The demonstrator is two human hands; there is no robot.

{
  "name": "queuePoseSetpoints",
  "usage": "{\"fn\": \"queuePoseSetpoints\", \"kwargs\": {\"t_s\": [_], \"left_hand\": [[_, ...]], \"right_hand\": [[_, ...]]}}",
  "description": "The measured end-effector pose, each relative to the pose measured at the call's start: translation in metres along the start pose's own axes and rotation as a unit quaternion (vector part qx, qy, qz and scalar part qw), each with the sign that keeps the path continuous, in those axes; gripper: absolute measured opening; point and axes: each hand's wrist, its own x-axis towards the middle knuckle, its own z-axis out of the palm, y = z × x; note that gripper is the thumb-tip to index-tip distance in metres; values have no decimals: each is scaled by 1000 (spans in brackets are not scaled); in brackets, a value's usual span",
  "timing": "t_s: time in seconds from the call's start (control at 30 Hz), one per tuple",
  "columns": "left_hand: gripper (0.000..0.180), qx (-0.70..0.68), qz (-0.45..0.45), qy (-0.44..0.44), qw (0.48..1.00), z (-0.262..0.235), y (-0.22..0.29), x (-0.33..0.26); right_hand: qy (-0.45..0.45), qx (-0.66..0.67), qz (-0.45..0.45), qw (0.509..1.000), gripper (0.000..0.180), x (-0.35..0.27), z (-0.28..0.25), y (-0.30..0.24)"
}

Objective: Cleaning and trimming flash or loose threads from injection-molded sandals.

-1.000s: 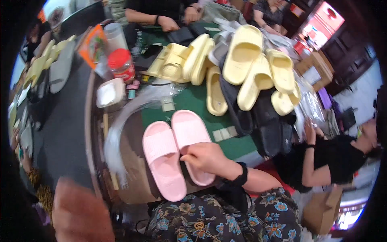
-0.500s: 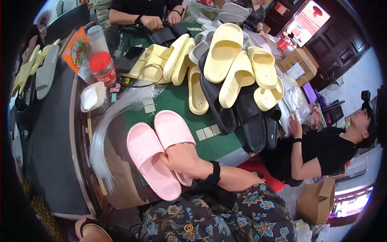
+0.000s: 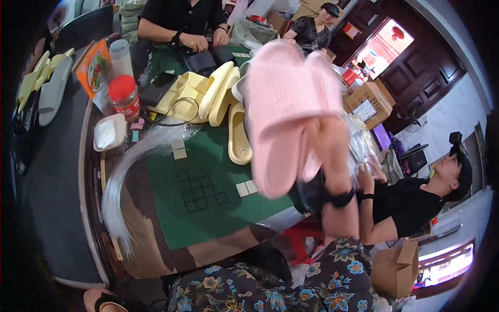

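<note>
My right hand (image 3: 330, 138), a dark band at its wrist, grips a pair of pink slide slippers (image 3: 278, 117) and holds them up above the table's right part. Both slippers are blurred by motion and hide much of the pile behind. Beside them lie a yellow slipper (image 3: 239, 136) and more yellow slides (image 3: 217, 94). A dark slipper (image 3: 312, 193) shows below the raised pair. My left hand is not seen with any certainty; only some skin and a dark strap show at the lower left edge.
The green mat (image 3: 208, 229) carries a drawn black grid and pale square tiles (image 3: 247, 188). Clear plastic strands (image 3: 115, 195), a red-lidded jar (image 3: 125, 97) and a white tub (image 3: 110, 132) stand at left. Co-workers sit across the table and at right; an open carton (image 3: 397, 270) is lower right.
My right hand has lifted the pink slippers off the table's near edge and carried them up and right. The drawn grid is now uncovered. The view has shifted slightly.
</note>
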Motion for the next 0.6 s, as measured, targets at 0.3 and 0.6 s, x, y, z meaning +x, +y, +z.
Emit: {"fn": "queuePoseSetpoints", "kwargs": {"t_s": [0.3, 0.6], "left_hand": [[15, 28, -153, -168, 973, 60, -90, 2], [18, 215, -288, -447, 819, 76, -190, -111]], "right_hand": [[3, -32, 91, 995, 37, 39, 8, 61], [69, 174, -54, 981, 7, -8, 34, 17]]}}
